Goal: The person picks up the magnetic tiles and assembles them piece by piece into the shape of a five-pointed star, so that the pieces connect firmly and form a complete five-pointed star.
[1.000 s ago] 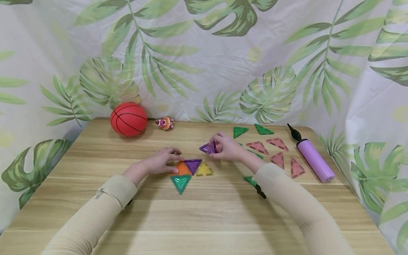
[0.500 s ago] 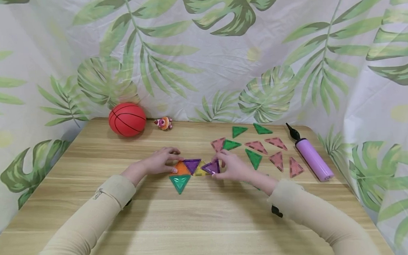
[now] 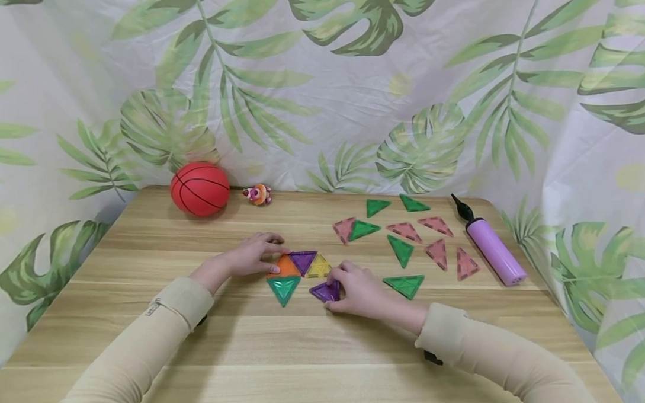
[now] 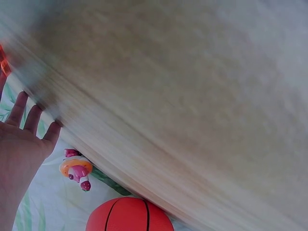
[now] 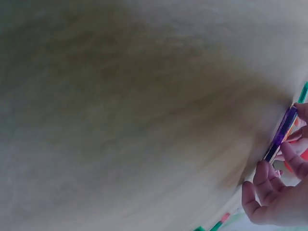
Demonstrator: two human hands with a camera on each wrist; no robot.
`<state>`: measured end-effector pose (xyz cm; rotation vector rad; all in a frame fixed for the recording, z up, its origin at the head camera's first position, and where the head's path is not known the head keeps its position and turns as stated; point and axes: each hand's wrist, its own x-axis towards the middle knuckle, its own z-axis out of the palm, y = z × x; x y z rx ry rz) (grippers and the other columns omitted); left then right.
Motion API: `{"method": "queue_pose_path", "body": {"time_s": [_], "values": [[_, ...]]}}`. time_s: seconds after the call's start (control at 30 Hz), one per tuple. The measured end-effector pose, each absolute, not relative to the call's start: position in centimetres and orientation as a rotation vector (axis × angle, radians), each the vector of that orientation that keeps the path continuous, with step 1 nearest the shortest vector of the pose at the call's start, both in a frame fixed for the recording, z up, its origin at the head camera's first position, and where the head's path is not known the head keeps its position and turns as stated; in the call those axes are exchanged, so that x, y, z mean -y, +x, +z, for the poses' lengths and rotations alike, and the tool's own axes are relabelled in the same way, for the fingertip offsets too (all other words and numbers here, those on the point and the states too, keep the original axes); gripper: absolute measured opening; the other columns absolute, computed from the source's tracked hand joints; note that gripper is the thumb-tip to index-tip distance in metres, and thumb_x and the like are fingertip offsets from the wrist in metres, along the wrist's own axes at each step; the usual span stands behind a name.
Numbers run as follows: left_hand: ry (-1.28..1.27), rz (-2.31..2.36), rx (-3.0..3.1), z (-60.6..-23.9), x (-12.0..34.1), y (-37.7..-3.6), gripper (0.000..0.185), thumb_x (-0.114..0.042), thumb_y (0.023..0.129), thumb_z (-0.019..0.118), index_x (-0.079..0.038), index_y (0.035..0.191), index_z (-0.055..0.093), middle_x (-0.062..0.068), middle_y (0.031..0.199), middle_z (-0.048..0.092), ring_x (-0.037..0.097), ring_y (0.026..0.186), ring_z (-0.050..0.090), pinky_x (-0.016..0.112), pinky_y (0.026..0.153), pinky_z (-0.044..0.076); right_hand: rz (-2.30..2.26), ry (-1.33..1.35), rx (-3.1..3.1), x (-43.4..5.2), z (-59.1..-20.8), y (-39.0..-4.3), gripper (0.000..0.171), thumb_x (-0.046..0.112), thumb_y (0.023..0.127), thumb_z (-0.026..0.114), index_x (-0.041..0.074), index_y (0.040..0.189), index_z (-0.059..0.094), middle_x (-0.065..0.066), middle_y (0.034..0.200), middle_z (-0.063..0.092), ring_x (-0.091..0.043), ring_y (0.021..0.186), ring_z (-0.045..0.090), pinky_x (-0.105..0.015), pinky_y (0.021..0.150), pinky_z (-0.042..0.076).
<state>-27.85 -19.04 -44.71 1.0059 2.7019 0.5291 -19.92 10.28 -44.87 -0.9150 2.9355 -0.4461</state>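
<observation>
A pale wooden table (image 3: pixel 146 350) stands before a leaf-printed white curtain (image 3: pixel 319 95)

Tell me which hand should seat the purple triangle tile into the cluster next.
Right. The right hand already pinches the purple triangle tile just below the yellow tile, while the left hand rests on the orange tile, steadying the cluster.

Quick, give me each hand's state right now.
Left hand: open, fingers resting on the orange triangle.
Right hand: pinching the purple triangle.
</observation>
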Motion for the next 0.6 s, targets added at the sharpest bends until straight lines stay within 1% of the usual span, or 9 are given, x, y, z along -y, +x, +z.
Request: {"method": "queue_pose_path", "body": {"time_s": [0.23,0.37,0.47,0.6], "values": [[1.011,0.529,-2.706,-44.9,19.1,-27.9,0.051,-0.037,0.086,0.067,-0.017,0.132,0.057,0.017,0.142,0.040,0.040,0.129,0.035,0.061,0.105,0.025,-0.374,-0.926,-2.939,-10.5,-45.0,-19.6,0.045,0.058,0.076,0.069,0.027,0.108,0.063,0.002,0.111,0.056,-0.016,0.099,0.054,-0.036,0.079,0.042],[1.009,0.529,-2.704,-44.9,19.0,-27.9,0.051,-0.036,0.086,0.067,-0.017,0.132,0.057,0.018,0.143,0.040,0.040,0.130,0.034,0.061,0.105,0.024,-0.395,-0.953,-2.891,-11.2,-44.9,-19.6,0.047,0.057,0.076,0.070,0.027,0.113,0.064,0.002,0.116,0.054,-0.017,0.105,0.051,-0.038,0.082,0.041],[1.009,0.527,-2.706,-44.9,19.0,-27.9,0.051,-0.036,0.086,0.067,-0.017,0.132,0.057,0.018,0.143,0.040,0.040,0.130,0.034,0.061,0.105,0.024,-0.410,-0.980,-2.870,-11.5,-45.0,-19.7,0.049,0.056,0.076,0.070,0.027,0.115,0.063,0.002,0.118,0.052,-0.016,0.106,0.050,-0.039,0.082,0.041],[1.013,0.526,-2.708,-44.9,19.0,-27.9,0.050,-0.035,0.086,0.067,-0.016,0.132,0.057,0.018,0.142,0.040,0.040,0.130,0.034,0.061,0.105,0.024,-0.404,-1.021,-2.881,-11.4,-45.0,-19.8,0.050,0.058,0.077,0.068,0.027,0.115,0.064,0.003,0.117,0.053,-0.013,0.100,0.051,-0.037,0.082,0.044]]}}
